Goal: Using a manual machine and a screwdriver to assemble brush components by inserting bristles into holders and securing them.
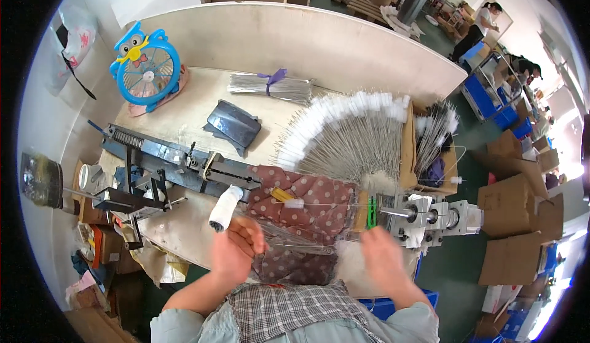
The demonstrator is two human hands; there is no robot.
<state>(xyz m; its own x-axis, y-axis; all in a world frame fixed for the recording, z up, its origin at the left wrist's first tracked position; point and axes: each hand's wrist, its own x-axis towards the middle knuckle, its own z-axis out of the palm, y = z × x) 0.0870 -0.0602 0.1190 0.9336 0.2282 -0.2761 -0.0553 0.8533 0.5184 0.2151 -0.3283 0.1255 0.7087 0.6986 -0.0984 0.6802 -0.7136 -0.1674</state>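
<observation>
Both hands worked thin wire brushes: the left hand (236,251) curled closed on wire stems (289,245), the blurred right hand (384,254) with its grip unclear; feeding the clamp machine (424,217) likely demanded steady alignment.

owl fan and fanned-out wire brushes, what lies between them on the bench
In the head view, a dark grey curved cover and a tied wire bundle lie between the fan and brushes.

Pale wooden workbench (196,106) with a curved raised back panel (295,39). White wall (117,2) at left. Dark green floor (458,263) to the right, stacked brown cardboard boxes (513,220) and blue crates (485,100) on it. Bright daylight at far right.
</observation>
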